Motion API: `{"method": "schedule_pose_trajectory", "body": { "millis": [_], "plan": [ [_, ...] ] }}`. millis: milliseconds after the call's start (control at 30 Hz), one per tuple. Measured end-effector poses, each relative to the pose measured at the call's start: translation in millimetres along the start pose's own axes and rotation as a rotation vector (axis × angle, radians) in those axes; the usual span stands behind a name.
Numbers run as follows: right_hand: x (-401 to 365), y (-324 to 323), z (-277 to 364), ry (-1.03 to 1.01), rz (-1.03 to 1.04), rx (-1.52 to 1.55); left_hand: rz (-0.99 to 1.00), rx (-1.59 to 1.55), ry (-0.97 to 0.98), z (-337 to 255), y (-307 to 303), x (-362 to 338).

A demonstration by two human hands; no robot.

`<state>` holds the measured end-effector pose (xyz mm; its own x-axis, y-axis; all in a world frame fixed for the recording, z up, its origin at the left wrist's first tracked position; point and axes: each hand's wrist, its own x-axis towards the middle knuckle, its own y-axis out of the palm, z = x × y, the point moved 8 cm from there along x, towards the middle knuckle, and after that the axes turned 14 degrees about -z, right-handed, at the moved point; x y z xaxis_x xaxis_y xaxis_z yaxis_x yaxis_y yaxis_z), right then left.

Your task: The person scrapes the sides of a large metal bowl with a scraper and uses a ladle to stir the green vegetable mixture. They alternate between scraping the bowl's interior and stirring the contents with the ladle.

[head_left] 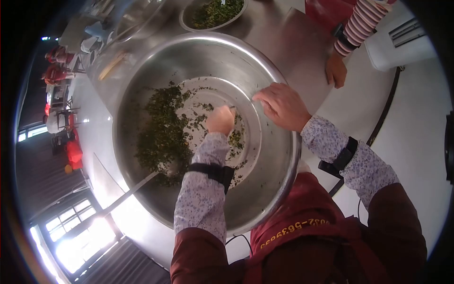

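Note:
A large steel basin (203, 42) holds chopped green leaves (163, 123), heaped on its left side and scattered thinly over the bottom. Down inside it, my left hand (221, 119) is closed over the loose bits at the middle, its fingertips turned away; what they hold I cannot tell. My right hand (283, 104) is over the basin's right wall, fingers curled in and nothing showing in them. A long-handled metal utensil (142, 183) leans over the near left rim, its head partly buried in the greens.
Another steel bowl (182, 21) of chopped greens stands on the metal table (302, 47) at the back. A person's hand (336, 71) in a striped sleeve hangs at the table's right edge. A white plastic bin (402, 42) is beyond. Other people (54, 73) are far left.

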<state>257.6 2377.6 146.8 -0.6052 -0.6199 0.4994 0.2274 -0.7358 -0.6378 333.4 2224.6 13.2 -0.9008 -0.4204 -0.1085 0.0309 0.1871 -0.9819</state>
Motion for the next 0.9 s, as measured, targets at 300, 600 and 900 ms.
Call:
{"method": "schedule_pose_trajectory", "body": {
  "millis": [300, 600, 900],
  "plan": [
    [-4, 2, 3, -0.023, -0.006, -0.013, 0.194, 0.305, 0.28, 57, -9, -144],
    [-4, 3, 2, 0.001, 0.022, -0.056, 0.134, -0.025, -0.081, 60, -36, -91],
    [-4, 4, 3, -0.026, 0.029, -0.092, 0.005, -0.066, 0.051, -20, 6, -25]
  ]
}}
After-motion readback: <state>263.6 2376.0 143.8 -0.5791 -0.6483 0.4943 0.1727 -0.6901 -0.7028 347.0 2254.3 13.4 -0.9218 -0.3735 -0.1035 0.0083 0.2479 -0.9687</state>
